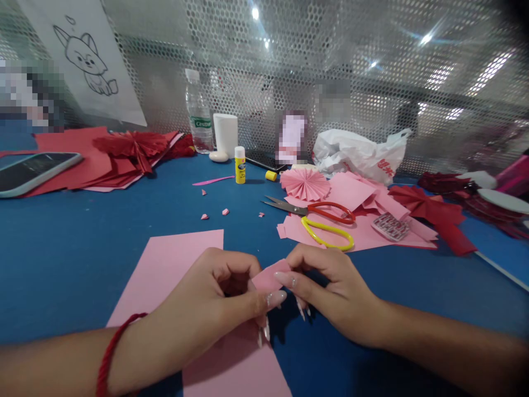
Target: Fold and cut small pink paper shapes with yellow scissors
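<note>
Pinching a small slip of pink paper (268, 277) above the blue table (49, 248), with thumb and fingers of the left hand (209, 295) closed narrowly on one end and those of the right hand (341, 298) on the other. Working over a larger pink sheet (176, 264) lying under the left hand, near scissors (305, 210) with red and yellow handles, a pink paper fan (306, 186), a standing glue stick (240, 172) and a loose yellow cap (271, 176)

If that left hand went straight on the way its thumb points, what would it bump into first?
Most likely the right hand, at the other end of the small pink paper held between it and the left hand, though depth is hard to judge here.
</note>
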Available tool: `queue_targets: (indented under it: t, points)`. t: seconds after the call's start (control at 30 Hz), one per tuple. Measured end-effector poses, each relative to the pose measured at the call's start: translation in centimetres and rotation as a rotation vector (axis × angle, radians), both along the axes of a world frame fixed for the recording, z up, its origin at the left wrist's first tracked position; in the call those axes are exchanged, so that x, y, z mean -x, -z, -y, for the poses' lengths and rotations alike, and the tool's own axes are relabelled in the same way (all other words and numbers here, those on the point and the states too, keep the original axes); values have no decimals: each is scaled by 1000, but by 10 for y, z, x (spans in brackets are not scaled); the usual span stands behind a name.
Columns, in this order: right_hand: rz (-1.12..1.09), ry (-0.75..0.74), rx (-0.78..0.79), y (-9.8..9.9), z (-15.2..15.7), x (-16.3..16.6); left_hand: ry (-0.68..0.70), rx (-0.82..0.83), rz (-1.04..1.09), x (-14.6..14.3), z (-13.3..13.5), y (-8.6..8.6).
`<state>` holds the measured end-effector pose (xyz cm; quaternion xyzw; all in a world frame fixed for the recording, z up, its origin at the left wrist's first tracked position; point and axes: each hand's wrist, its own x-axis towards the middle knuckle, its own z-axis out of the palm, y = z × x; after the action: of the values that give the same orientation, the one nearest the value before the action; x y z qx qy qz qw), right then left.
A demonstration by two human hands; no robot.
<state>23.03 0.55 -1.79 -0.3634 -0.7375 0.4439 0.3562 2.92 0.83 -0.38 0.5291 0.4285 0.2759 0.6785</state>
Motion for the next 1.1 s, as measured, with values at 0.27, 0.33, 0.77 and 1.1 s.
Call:
queue_targets:
  t: [0.27,0.33,0.77,1.1]
  points:
    - [-6,-6,-14,0,-1,1,-12,30,84,1,0,3]
    - [-17,-12,-7,0,-1,0,-17,32,87,1,0,2]
    - [-23,-13,2,2,-1,1,-9,55,112,0,1,1]
    - [-23,-9,1,2,-1,0,2,19,88,0,1,1]
